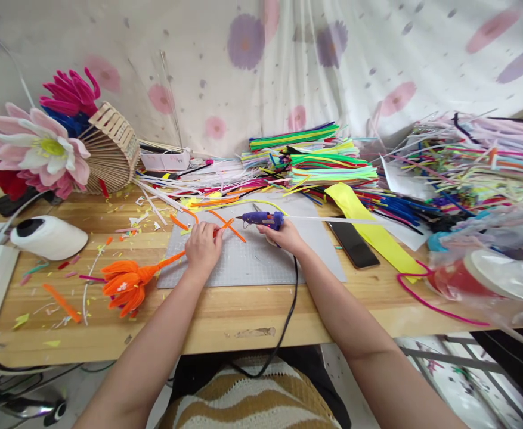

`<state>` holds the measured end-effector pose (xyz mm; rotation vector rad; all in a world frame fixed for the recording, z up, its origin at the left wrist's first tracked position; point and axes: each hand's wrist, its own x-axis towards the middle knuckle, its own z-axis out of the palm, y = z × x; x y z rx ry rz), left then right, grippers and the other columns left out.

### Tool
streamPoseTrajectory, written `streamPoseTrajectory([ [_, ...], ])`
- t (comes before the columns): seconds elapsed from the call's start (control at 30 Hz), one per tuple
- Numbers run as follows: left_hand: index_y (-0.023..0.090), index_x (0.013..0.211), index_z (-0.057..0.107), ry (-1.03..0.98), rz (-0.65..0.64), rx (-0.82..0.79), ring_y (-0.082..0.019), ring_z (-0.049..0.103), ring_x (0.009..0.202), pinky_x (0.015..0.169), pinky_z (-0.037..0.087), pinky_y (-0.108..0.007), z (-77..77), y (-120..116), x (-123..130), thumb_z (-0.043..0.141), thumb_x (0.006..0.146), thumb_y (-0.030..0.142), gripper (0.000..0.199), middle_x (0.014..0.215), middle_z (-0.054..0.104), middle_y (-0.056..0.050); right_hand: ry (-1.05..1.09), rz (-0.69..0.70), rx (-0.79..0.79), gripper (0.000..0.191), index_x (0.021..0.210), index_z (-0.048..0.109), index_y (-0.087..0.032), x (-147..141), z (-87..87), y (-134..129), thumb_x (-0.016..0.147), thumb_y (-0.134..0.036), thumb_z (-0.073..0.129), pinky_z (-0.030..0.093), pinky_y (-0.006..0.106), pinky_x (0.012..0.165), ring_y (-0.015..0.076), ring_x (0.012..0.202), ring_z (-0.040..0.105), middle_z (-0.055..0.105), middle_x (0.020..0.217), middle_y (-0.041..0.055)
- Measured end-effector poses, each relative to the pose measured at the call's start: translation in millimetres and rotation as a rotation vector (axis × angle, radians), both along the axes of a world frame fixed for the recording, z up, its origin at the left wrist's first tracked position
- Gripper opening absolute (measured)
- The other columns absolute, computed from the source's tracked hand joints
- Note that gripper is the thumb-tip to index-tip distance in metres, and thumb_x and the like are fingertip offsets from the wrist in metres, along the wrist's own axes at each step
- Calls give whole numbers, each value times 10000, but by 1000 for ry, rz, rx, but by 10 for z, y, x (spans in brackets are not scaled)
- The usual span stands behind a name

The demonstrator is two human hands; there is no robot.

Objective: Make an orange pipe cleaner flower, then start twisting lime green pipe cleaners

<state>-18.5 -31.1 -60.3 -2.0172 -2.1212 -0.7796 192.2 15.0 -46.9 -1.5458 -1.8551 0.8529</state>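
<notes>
Evidently, fluffy orange chenille flower (129, 285): lower left of the frame; layered and full, apparently finished.
Left hand (203, 245): fingers closed around its fuzzy orange stem (170, 260).
Right hand (284, 236): fingers wrapped round a purple plastic glue gun (263, 220).
Loose-ended orange strip (238, 235): crosses the stem's tip, centre; fastening seemingly left.
</notes>
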Motion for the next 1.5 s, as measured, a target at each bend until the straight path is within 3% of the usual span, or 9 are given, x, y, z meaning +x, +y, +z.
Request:
streamPoseTrajectory([
  [0.1, 213, 832, 582, -38, -2, 22, -221, 509, 887, 721, 371, -315, 39, -31, 0, 413, 852, 374, 234, 877, 601, -68, 60, -55, -1, 436, 929, 664, -151, 80, 22, 38, 680, -501, 591, 468, 264, 682, 168, 741, 624, 686, 816, 49],
  [0.27, 210, 827, 583, -146, 36, 26, -206, 533, 861, 715, 379, -309, 201, -26, -74, 433, 839, 376, 224, 878, 611, -60, -4, -377, 99, 489, 894, 668, -111, 527, 60, 85, 682, -540, 564, 468, 298, 658, 213, 738, 625, 678, 785, 91],
  [0.37, 207, 798, 592, -278, 12, -133, -180, 552, 777, 650, 383, -289, 329, 39, -171, 483, 799, 386, 209, 843, 624, -39, -170, -548, 78, 512, 864, 671, -87, 835, 24, 76, 687, -551, 550, 462, 333, 699, 258, 801, 625, 674, 802, 142],
  [0.53, 170, 771, 630, -515, -218, -440, -146, 547, 669, 598, 392, -254, 422, 177, -285, 521, 730, 362, 224, 730, 641, -11, -318, -553, 16, 515, 958, 647, -88, 986, -99, 121, 729, -528, 509, 446, 327, 756, 263, 908, 611, 663, 931, 172],
  [0.7, 163, 711, 642, -489, -353, -588, -136, 527, 601, 549, 372, -239, 362, 245, -283, 540, 674, 307, 180, 625, 612, 9, -509, -404, -12, 552, 1027, 596, -94, 1002, -24, 115, 730, -551, 509, 423, 313, 785, 254, 978, 578, 628, 1010, 181],
  [0.9, 159, 710, 612, -513, -234, -488, -134, 527, 572, 550, 381, -244, 280, 314, -373, 528, 684, 292, 160, 597, 590, 2, -807, -392, -30, 541, 1008, 537, -91, 969, 233, -299, 697, -532, 570, 406, 351, 776, 292, 999, 540, 582, 1048, 199],
  [1.1, 169, 727, 609, -453, -196, -484, -143, 525, 599, 568, 372, -250, 318, 288, -349, 527, 692, 271, 135, 614, 585, 6, -566, 137, 58, 194, 823, 586, -178, 55, 290, -247, 783, -352, 511, 396, 246, 682, 162, 805, 584, 647, 859, 62],
  [1.3, 172, 706, 582, -554, -227, -498, -139, 508, 598, 544, 370, -248, 411, 154, -333, 533, 692, 330, 166, 610, 559, 8, -697, 285, -21, 307, 1014, 586, -133, -774, 231, 99, 769, -294, 497, 421, 281, 746, 221, 962, 580, 594, 1107, 148],
  [1.5, 172, 738, 559, -671, -217, -446, -116, 487, 593, 528, 368, -226, 587, 101, -421, 523, 692, 334, 173, 639, 535, 14, -618, 359, -187, 169, 775, 612, -143, -514, 306, 115, 721, -262, 504, 415, 241, 611, 184, 743, 622, 673, 760, 88],
])
